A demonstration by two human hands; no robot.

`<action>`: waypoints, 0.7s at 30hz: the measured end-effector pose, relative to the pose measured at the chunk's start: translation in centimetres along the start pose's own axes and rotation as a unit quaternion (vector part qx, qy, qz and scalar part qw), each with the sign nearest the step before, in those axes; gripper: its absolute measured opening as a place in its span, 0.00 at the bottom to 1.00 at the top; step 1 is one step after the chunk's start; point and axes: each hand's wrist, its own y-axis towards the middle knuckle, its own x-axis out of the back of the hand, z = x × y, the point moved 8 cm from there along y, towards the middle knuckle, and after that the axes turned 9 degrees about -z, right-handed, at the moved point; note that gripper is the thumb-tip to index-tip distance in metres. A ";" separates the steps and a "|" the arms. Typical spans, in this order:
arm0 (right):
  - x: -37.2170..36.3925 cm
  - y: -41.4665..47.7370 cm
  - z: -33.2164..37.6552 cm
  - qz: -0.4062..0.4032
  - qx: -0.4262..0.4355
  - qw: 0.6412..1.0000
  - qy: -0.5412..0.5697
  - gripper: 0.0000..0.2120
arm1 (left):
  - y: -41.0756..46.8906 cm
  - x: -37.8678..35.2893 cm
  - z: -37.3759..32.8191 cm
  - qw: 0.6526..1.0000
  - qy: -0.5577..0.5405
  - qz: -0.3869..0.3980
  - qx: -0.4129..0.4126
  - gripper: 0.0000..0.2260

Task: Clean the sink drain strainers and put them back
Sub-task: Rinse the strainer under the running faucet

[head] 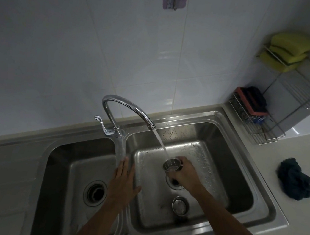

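My right hand (pixel 185 173) grips a perforated steel strainer basket (pixel 171 164) in the right basin, tilted under the stream from the chrome faucet (pixel 126 106). Just below the hand lies the right drain opening (pixel 176 185), partly hidden by it. A second strainer (pixel 180 205) rests upright on the right basin's floor near the front. The left basin's drain (pixel 96 191) stands open with no strainer in it. My left hand (pixel 122 184) lies flat, fingers apart, on the divider between the two basins, holding nothing.
The steel double sink (pixel 268 205) sits in a pale counter. A dark crumpled cloth (pixel 294 180) lies on the counter to the right. A wire rack (pixel 278 120) in the corner holds yellow sponges (pixel 287 49) and a scrub pad (pixel 251 102). The faucet lever (pixel 102 124) points left.
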 end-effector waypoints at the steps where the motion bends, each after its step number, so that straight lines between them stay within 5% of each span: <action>1: 0.0 0.1 0.5 -0.006 0.006 1.000 0.007 0.34 | 0.0 0.0 0.0 1.000 0.000 -0.001 0.000 0.44; 16: 0.0 -0.5 1.8 -0.027 0.108 0.992 -0.063 0.37 | 0.0 0.0 -0.1 1.000 -0.004 -0.001 0.001 0.44; 21: -1.8 -2.4 1.0 0.088 0.197 0.958 -0.189 0.38 | 0.0 -0.2 0.0 1.000 -0.005 0.004 0.005 0.45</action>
